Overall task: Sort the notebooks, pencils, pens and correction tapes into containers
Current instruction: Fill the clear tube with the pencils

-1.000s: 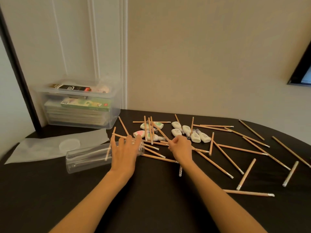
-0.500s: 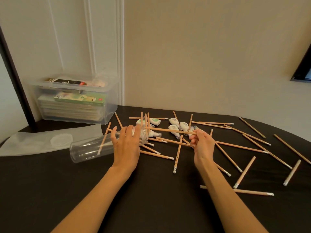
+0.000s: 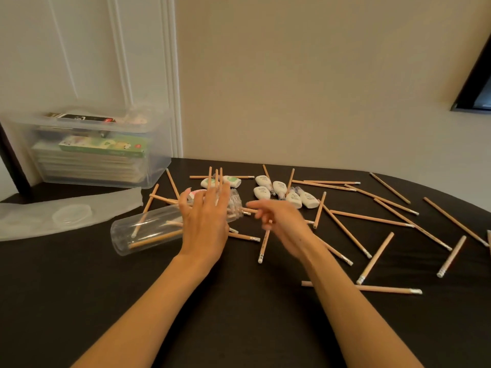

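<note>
A clear plastic jar lies on its side on the black table, mouth to the right, with a few pencils inside. My left hand rests flat on the jar near its mouth, fingers straight and spread. My right hand hovers just right of the mouth, blurred, with fingers loosely extended and nothing plainly in them. Several wooden pencils are scattered across the table. White correction tapes lie behind my right hand. Green ones lie behind the jar.
A clear storage box holding stacked notebooks and small boxes stands at the back left. In front of it lies a clear plastic sheet with a round lid on it. A wall runs behind the table.
My right hand picked a pencil from the pile and carried it left to the jar mouth. The hand now looks empty and the jar holds more pencils. My left hand stayed on the jar.
</note>
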Demonstrator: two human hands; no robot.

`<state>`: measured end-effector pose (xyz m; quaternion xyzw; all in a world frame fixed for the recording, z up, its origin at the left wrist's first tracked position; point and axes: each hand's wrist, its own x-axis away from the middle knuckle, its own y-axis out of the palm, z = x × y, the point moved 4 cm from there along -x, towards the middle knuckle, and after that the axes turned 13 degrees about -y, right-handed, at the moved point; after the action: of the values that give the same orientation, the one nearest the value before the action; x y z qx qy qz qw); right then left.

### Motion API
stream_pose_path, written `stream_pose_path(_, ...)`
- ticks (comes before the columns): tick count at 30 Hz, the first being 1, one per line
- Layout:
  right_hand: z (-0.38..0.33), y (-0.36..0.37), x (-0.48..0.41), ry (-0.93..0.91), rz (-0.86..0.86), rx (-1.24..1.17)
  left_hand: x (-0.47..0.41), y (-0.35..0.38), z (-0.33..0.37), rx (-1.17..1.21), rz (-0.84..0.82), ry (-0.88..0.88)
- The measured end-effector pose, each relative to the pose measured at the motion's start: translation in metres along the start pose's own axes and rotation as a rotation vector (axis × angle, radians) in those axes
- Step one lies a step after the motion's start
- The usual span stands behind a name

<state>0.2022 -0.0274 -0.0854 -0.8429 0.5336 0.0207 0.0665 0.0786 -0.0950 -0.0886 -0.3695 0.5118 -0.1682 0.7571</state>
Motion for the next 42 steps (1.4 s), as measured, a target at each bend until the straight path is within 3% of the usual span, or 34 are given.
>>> stream_pose_path(1, 0.002, -0.013, -0.002, 0.015, 0.113, 0.049, 0.001, 0.000, -0.002, 0.002, -0.043, -0.017)
stream_pose_path(3, 0.005, -0.039, -0.007, -0.042, 0.260, 0.496, 0.002, -0.001, -0.006, 0.021, -0.095, -0.056)
stream_pose_path(6, 0.016, -0.051, -0.011, -0.123, 0.128, 1.138, 0.003, -0.001, -0.006, 0.011, -0.119, -0.064)
stream_pose_path(8, 0.024, -0.050, -0.014, -0.146, 0.056, 1.317, 0.003, -0.001, -0.004, 0.009, -0.126, -0.054)
stream_pose_path(11, 0.025, -0.050, -0.017, -0.222, 0.080, 1.387, 0.003, 0.001, -0.006, -0.012, -0.150, -0.056)
stream_pose_path(13, 0.023, -0.050, -0.019, -0.317, 0.105, 1.301, 0.002, 0.000, -0.008, -0.026, -0.163, -0.073)
stream_pose_path(17, 0.006, -0.055, -0.014, -0.502, 0.208, 0.900, 0.000, -0.004, -0.012, -0.039, -0.165, -0.125)
stream_pose_path(23, -0.002, -0.051, -0.006, -0.547, 0.012, 0.750, -0.004, -0.006, -0.016, -0.100, -0.167, -0.159)
stream_pose_path(27, 0.004, -0.028, -0.005, -0.540, -0.061, 0.633, 0.001, -0.004, -0.008, -0.062, -0.201, -0.083)
stream_pose_path(28, 0.007, -0.019, -0.005, -0.497, -0.088, 0.524, 0.003, -0.003, -0.005, -0.048, -0.206, -0.059)
stream_pose_path(33, 0.011, 0.022, 0.004, -0.195, -0.130, -0.505, 0.008, 0.004, 0.007, -0.062, -0.236, 0.012)
stream_pose_path(36, 0.008, 0.011, 0.000, -0.140, 0.053, -0.677, 0.007, 0.004, 0.005, -0.090, -0.240, 0.001)
stream_pose_path(37, 0.009, 0.002, -0.001, -0.128, 0.132, -0.544, 0.007, 0.004, 0.004, -0.097, -0.243, -0.005)
stream_pose_path(39, 0.012, -0.019, -0.002, -0.079, 0.255, 0.160, 0.005, 0.005, 0.002, -0.101, -0.247, -0.019)
stream_pose_path(41, 0.018, -0.028, -0.004, -0.053, 0.188, 0.774, 0.005, 0.007, 0.002, -0.099, -0.245, -0.026)
stream_pose_path(42, 0.022, -0.025, -0.006, -0.031, 0.102, 0.916, 0.004, 0.007, 0.001, -0.098, -0.243, -0.029)
